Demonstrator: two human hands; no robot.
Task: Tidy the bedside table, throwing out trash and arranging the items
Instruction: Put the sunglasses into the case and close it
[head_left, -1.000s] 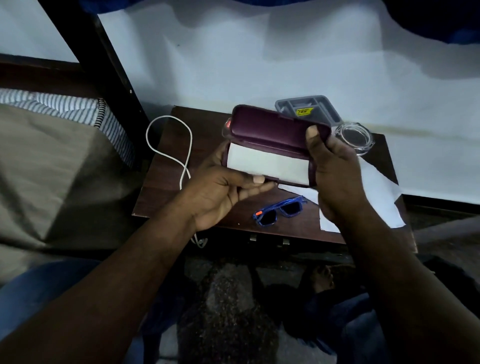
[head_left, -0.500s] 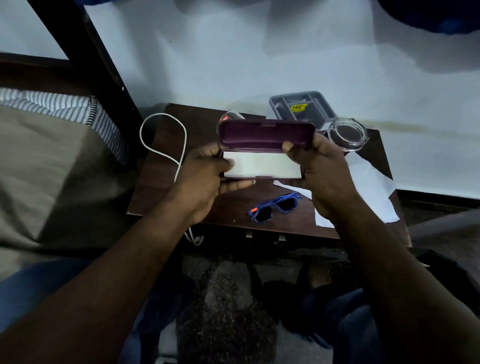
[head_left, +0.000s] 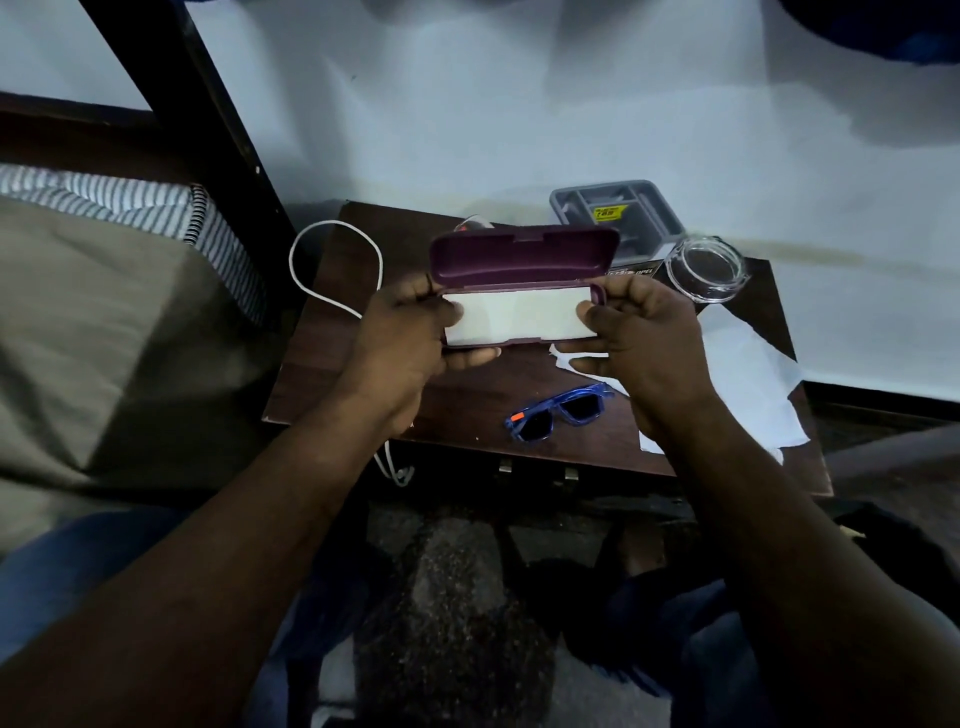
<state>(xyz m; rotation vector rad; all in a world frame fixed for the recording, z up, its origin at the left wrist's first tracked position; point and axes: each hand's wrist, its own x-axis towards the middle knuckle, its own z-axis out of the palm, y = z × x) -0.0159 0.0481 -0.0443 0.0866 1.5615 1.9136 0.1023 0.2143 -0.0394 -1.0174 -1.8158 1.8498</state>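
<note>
A maroon glasses case (head_left: 522, 260) hangs open above the dark wooden bedside table (head_left: 332, 364), its lid tipped up and a white cloth showing inside. My left hand (head_left: 410, 343) grips the case's left end and my right hand (head_left: 639, 338) grips its right end. Blue sunglasses (head_left: 558, 413) with an orange mark lie folded on the table just below the case, near the front edge. White paper (head_left: 748, 374) lies flat on the table's right side, partly under my right wrist.
A clear glass dish (head_left: 706, 270) and a grey compartment tray (head_left: 618, 213) with a yellow sticker sit at the table's back right. A white cable (head_left: 332, 270) loops over the left edge. A bed with striped fabric (head_left: 130, 208) lies left; a white wall stands behind.
The case's lid has swung up from nearly closed to wide open. Both hands shifted to the case's ends and turned it level.
</note>
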